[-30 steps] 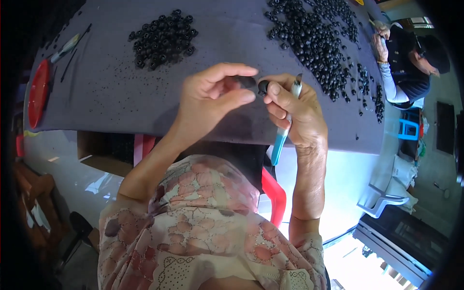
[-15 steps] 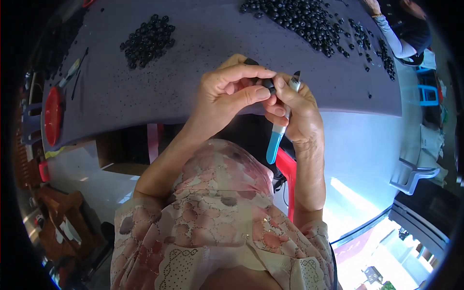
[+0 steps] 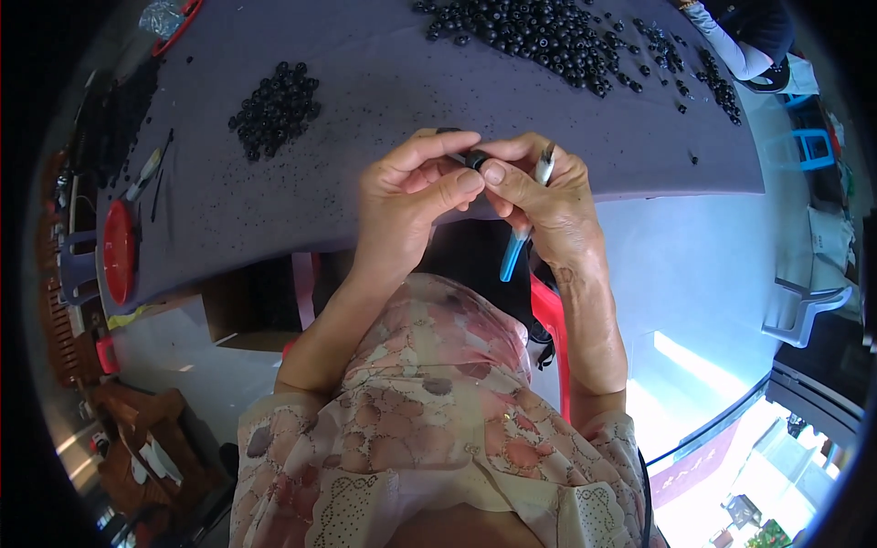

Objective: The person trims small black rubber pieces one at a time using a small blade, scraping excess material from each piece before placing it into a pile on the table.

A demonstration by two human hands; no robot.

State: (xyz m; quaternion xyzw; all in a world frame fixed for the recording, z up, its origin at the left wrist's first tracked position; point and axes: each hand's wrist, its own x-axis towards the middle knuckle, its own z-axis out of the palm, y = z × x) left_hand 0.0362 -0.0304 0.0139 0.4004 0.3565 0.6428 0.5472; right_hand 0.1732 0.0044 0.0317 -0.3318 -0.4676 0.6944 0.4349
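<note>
A small round black piece (image 3: 475, 159), like a bead, is pinched between the fingertips of both hands above the table's near edge. My left hand (image 3: 395, 187) is closed on it with thumb and fingers. Something black, not clear what, shows at the back of its fingers. My right hand (image 3: 559, 205) touches the piece with its thumb and also holds a small knife with a white and blue handle (image 3: 513, 258). The blue end points down toward my lap, while the other end sticks up past the fingers. Beyond lie a small heap (image 3: 274, 111) and a wide spread (image 3: 539, 41) of similar black pieces.
A dark cloth (image 3: 356, 100) with scattered specks covers the table. At the left are a red basin (image 3: 119, 251), slim tools (image 3: 146, 169) and dark bits (image 3: 126, 123). Another person's sleeve (image 3: 717, 41) shows at the far right, near a blue stool (image 3: 811, 148).
The view has shifted slightly. Both hands have turned a little around the black piece, which now shows more clearly between the fingertips. The knife stays in my right hand.
</note>
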